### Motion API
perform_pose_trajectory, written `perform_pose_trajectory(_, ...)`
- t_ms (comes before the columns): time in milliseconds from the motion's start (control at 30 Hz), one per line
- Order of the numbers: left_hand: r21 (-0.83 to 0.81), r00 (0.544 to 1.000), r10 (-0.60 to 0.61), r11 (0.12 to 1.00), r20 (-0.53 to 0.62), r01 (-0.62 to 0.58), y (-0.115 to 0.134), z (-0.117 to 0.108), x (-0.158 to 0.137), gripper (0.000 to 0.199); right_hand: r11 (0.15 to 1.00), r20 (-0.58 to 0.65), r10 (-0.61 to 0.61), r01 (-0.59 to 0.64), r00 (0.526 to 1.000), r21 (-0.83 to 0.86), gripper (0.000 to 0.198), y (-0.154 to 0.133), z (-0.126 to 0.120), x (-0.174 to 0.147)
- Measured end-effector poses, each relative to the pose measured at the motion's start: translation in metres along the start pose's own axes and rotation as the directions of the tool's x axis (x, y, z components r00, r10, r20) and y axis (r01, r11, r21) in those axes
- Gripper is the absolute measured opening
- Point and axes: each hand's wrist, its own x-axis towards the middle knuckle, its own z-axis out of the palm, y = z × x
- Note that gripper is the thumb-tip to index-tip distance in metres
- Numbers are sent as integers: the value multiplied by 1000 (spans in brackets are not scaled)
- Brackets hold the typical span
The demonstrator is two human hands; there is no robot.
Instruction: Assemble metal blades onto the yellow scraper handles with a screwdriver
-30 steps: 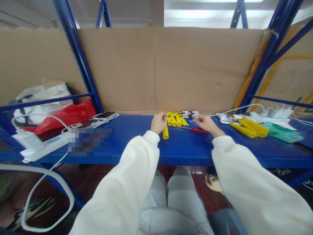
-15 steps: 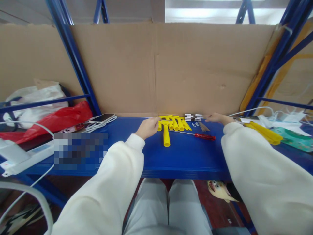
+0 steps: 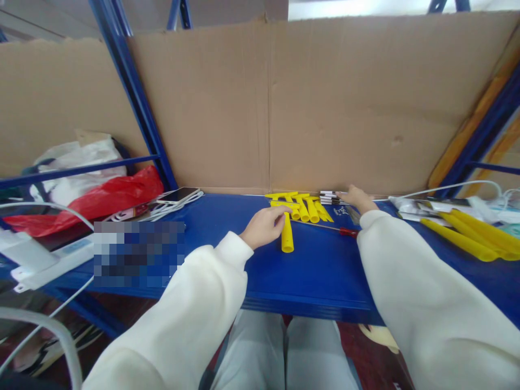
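Observation:
My left hand [image 3: 266, 225] is closed on a yellow T-shaped plastic handle [image 3: 287, 238], pinching it near its crossbar while its round open end points toward me. At the back of the table, my right hand [image 3: 357, 199] has its fingers drawn together at the right end of a small stack of white-and-black pieces [image 3: 328, 197]. What sits between those fingertips is too small to make out. Several more yellow T-shaped handles [image 3: 304, 209] lie in a row beyond my left hand. A red-handled screwdriver [image 3: 347, 232] lies partly behind my right sleeve.
Small silvery parts [image 3: 340, 211] and thin metal strips [image 3: 353, 214] lie near the right wrist. Yellow tubular handles [image 3: 473, 238] sit at the right. A phone [image 3: 179, 195], white cables, a red bag [image 3: 122, 195] and a power strip [image 3: 60, 260] occupy the left. Cardboard [image 3: 349, 108] walls the back.
The view has swung a little to the right. My left hand has come nearer with the yellow handle. My right hand has closed in on the white-and-black stack.

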Motion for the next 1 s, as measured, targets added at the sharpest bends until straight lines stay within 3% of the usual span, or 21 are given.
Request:
perform_pose_trajectory(100,-23,1000,-6,1000,5,6,1,0,-1,31,991,45,103,-99,994,-91,48,-16,1,-8)
perform_pose_trajectory(433,-37,1000,-21,999,-2,21,0,2,0,30,995,-33,69,-71,997,-65,38,-24,-6,-14)
perform_pose_trajectory(733,-33,996,-85,996,7,85,-3,0,2,31,978,-213,5,40,977,206,34,-26,-34,-21)
perform_pose_trajectory(867,-130,990,-138,982,-31,133,-4,1,7,29,937,-272,-28,120,962,328,31,-26,-44,-31)
perform_pose_trajectory(1000,-334,942,-311,907,-125,255,3,2,22,23,846,-338,-73,238,938,477,32,-37,-40,-49)
